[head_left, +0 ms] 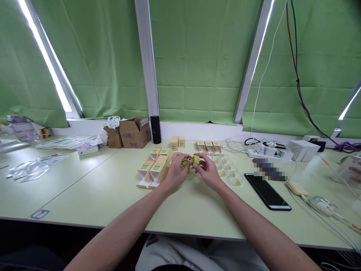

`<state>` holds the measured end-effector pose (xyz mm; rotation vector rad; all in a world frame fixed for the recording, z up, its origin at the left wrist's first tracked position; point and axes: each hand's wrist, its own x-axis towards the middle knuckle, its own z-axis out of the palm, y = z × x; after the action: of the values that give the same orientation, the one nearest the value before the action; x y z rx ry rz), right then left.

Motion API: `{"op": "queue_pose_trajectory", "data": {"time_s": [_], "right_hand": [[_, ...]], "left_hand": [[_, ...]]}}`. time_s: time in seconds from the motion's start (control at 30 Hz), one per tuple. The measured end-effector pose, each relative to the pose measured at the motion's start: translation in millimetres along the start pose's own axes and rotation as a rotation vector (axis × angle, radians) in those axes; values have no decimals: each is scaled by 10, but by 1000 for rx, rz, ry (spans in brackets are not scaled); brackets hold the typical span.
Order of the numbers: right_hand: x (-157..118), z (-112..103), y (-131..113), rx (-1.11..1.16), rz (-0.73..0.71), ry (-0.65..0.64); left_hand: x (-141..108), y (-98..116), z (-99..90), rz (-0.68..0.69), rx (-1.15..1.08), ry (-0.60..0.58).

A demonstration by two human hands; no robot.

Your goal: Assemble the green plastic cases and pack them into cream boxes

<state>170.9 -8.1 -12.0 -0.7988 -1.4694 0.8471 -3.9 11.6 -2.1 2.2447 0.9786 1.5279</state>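
Both hands meet over the middle of the table. Between the fingertips of my right hand [210, 171] is a small, shiny lime-green rounded piece [196, 159]. My left hand [177, 171] is closed on another lime-green plastic piece [185, 162], partly hidden by its fingers. The two pieces sit close together; whether they are joined I cannot tell. Just left of my left hand stand small kraft-paper boxes [159, 170] with green square labels and white flaps folded out. Clear round plastic cups [235, 179] with yellow bits inside lie in rows beyond my right hand.
More small boxes [209, 147] stand towards the back. A black phone [267, 192] and cables with a power strip [269, 152] occupy the right side. Cardboard cartons [135, 132], a black cylinder [155, 130] and clear plastic packets [31, 168] are on the left.
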Motion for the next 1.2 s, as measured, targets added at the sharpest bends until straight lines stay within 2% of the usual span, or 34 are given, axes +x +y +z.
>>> {"op": "queue_pose_trajectory", "data": {"time_s": [0.4,0.83,1.2], "right_hand": [[-11,1,-22,-9,-3,-4],[3,-36,32,9,19,-45],[3,-49,42,63,70,-81]], "left_hand": [[-3,-81,11,-24,-20,28],[14,-120,28,-174,-241,-29],[22,-139,30,-217,-337,-45]]}}
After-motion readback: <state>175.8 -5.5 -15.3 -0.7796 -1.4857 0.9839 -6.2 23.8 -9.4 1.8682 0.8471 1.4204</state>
